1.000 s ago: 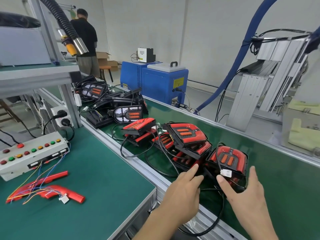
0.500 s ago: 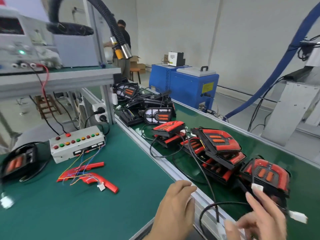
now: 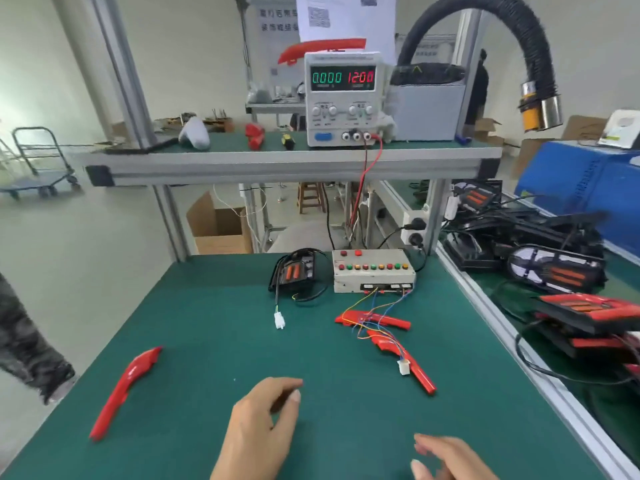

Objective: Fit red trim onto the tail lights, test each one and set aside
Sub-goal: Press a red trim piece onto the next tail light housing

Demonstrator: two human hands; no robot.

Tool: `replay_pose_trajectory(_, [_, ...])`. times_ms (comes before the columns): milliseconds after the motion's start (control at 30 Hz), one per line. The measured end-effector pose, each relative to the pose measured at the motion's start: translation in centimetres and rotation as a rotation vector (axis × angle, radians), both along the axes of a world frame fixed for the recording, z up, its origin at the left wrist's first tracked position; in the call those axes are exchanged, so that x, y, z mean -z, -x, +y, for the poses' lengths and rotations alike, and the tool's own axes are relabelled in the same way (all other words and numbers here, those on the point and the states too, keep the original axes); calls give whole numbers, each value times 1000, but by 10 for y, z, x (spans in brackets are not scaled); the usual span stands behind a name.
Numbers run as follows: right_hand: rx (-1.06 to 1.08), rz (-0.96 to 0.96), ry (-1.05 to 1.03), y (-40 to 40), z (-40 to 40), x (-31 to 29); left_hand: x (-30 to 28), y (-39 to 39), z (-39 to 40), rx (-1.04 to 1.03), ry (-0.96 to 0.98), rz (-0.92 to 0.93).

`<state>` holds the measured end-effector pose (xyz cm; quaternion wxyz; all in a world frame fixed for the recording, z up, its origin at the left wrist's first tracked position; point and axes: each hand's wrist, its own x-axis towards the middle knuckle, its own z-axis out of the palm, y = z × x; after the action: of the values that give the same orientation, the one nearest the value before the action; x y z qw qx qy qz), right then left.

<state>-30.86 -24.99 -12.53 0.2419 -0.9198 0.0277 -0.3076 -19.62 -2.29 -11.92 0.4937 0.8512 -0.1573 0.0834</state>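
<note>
The left hand (image 3: 263, 424) hung over the near middle of the green tabletop (image 3: 207, 341), its fingers loosely bent with the thumb near the forefinger, holding nothing. The right hand (image 3: 450, 459), blurred at the lower right of the frame, had its fingers slack and apart and also held nothing. A broad bare stretch of the matte green mat lay between the hands and the things farther back. At the lower left a long, glossy red trim piece (image 3: 121, 393) lay slanted, close to the tabletop's left edge. Right of centre two more red trim pieces (image 3: 374, 320) lay crossed by thin coloured wires (image 3: 377, 306) that ran from a grey button box (image 3: 372, 271) to a small white plug (image 3: 403, 367). Just left of the box sat a black tail light (image 3: 294, 271) with orange inserts, its black cable ending in a white connector (image 3: 278, 320) on the mat. An aluminium rail (image 3: 502, 323) bounded the tabletop on the right; beyond it, on a green conveyor, tail lights lay heaped (image 3: 568, 275), some with red trim. On the shelf (image 3: 277, 161) above stood a power supply (image 3: 343, 98) with lit digits.
</note>
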Motion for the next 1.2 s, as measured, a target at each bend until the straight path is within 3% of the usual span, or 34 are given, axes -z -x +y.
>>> replay_pose_trajectory(200, [0, 142, -262, -36, 9, 33, 10, -18, 69, -249, -70, 84])
replay_pose_trajectory(333, [-25, 423, -268, -64, 19, 32, 18, -34, 74, -235, -241, 167])
replay_pose_trajectory(467, [-97, 571, -331, -108, 44, 21, 19, -64, 55, -230, -263, 150])
replay_pose_trajectory(600, [-122, 561, -603, -193, 73, 3, 22, -88, 30, -245, -183, 173])
replay_pose_trajectory(800, [180, 402, -1082, -314, 91, -18, 35, -95, 32, -311, 3, 164])
replay_pose_trajectory(1000, [220, 457, -1131, -366, 76, -2, 40, -100, 33, -317, 77, 165])
replay_pose_trajectory(1200, [218, 389, -1173, -341, 76, 4, 36, -98, 32, -342, 111, 169])
